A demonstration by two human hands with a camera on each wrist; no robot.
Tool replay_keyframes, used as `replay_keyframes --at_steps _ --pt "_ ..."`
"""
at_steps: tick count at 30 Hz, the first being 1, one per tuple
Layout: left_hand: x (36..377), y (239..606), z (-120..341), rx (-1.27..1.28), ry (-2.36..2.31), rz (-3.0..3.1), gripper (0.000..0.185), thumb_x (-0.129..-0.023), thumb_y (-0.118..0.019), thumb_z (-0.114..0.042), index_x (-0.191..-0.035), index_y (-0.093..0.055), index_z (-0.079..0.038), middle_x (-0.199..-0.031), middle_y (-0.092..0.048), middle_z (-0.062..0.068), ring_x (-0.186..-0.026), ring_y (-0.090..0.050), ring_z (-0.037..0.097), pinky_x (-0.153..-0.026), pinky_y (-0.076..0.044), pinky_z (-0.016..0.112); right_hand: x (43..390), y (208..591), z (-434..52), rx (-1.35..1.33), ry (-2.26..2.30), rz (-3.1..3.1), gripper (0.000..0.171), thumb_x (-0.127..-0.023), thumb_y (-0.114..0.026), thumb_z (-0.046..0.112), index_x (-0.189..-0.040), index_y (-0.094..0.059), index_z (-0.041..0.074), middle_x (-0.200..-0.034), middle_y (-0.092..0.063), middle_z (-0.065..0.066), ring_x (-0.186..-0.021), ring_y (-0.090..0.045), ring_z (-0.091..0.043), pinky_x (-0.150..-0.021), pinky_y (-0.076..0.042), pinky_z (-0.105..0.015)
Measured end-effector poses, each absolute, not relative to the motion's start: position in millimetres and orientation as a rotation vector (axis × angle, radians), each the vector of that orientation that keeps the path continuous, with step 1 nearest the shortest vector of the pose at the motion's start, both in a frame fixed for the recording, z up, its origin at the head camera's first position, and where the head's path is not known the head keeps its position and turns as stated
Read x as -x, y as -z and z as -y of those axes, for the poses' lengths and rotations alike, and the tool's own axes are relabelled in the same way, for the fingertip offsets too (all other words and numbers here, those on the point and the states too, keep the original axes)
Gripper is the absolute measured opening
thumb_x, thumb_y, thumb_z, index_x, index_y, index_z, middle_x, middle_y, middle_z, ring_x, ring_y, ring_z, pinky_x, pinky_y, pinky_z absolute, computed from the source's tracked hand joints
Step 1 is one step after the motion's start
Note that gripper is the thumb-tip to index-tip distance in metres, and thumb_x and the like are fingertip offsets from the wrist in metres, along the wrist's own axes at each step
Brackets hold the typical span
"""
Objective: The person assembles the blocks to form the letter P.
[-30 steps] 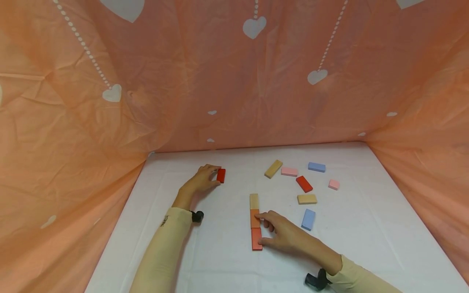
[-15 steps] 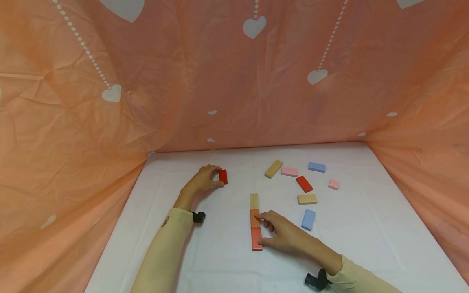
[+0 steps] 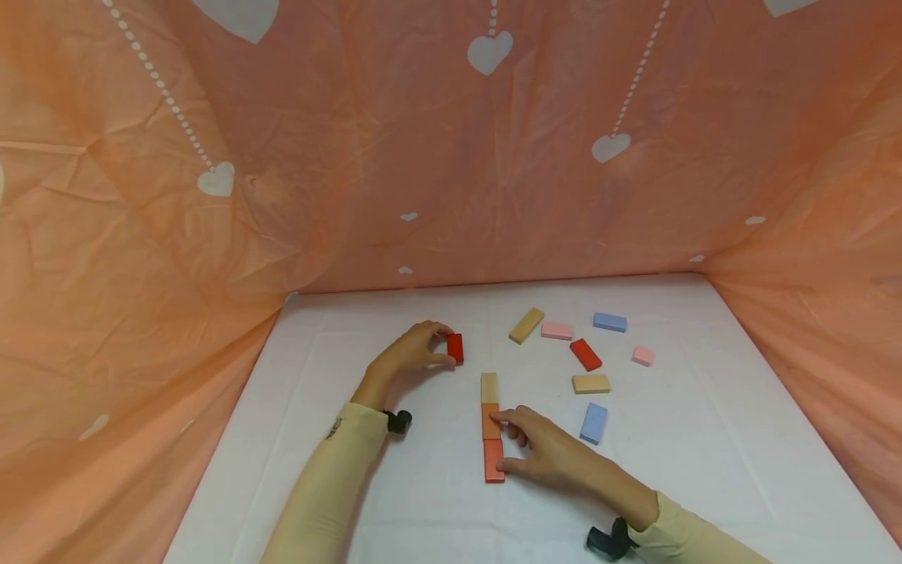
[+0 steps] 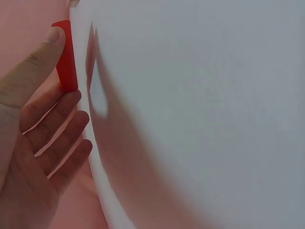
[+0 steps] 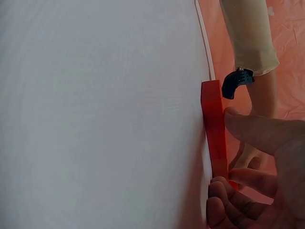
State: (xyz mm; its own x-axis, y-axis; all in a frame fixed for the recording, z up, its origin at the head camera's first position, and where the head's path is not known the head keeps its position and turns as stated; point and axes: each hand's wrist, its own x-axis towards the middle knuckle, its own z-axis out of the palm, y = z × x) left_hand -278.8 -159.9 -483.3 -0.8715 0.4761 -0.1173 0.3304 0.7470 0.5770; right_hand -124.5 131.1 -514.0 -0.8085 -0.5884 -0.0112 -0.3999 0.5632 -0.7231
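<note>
My left hand (image 3: 416, 354) pinches a small red block (image 3: 455, 347) between thumb and fingers, just left of the far end of a row; the left wrist view shows the red block (image 4: 66, 55) under my thumb. The row runs away from me: a red block (image 3: 493, 460), an orange block (image 3: 490, 421) and a tan block (image 3: 488, 387), end to end on the white table (image 3: 395, 501). My right hand (image 3: 543, 450) rests against the row's right side, fingertips on the orange block and thumb on the red one. The right wrist view shows the red-orange row (image 5: 214, 129) edge-on beside my fingers.
Loose blocks lie to the right of the row: a tan one (image 3: 525, 324), a pink one (image 3: 557, 330), a blue one (image 3: 609, 321), a red one (image 3: 585, 354), a small pink one (image 3: 642, 356), another tan one (image 3: 590, 383) and a blue one (image 3: 593, 423). Peach heart-print cloth (image 3: 451, 157) walls the table.
My left hand has carried the small red block to the right, closer to the far end of the row. The right hand and the row have not moved.
</note>
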Motion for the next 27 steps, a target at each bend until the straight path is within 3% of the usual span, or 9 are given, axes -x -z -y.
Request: replay_keyframes --at_steps 27 --pt "275.8 492.3 107.5 -0.733 -0.69 -2.683 0.059 -0.093 -0.086 -0.037 -0.143 -0.066 -0.012 -0.148 -0.063 0.008 -0.142 -0.051 0.028 -0.122 -0.041 0.045 124.5 512.8 -130.8 0.814 1.071 -2.561 0.065 -0.091 -0.088 0.028 -0.146 -0.062 0.005 -0.101 -0.054 0.006 -0.094 -0.053 -0.011 -0.079 -0.047 -0.024"
